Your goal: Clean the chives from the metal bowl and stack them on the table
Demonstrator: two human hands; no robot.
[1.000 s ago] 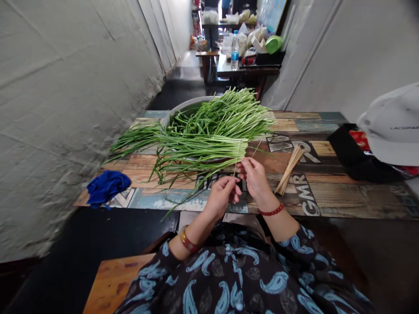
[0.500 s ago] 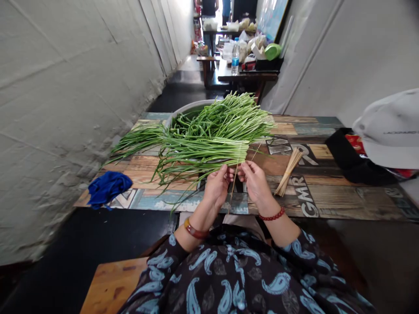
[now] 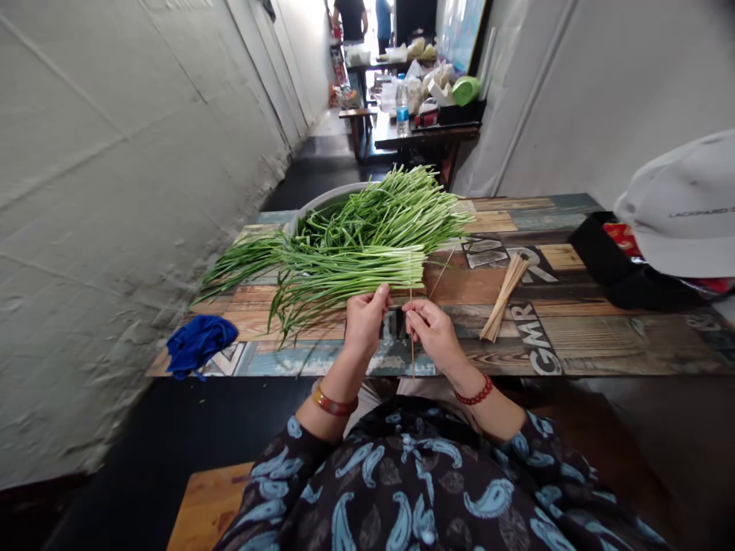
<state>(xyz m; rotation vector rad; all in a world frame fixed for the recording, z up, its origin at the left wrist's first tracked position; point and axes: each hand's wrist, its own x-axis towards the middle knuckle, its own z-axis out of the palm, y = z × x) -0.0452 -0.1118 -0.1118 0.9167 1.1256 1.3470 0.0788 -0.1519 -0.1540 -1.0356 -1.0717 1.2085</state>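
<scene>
From afar, by the head view, I see the right hand (image 3: 429, 327) pinching a thin stick (image 3: 413, 348), the left hand (image 3: 366, 320) and green stalks (image 3: 350, 272) left of this grip, a stick bundle (image 3: 505, 298) to its right.

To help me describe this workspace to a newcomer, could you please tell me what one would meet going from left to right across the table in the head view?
Blue cloth, left hand, right hand, bundle of sticks, white cap.
</scene>
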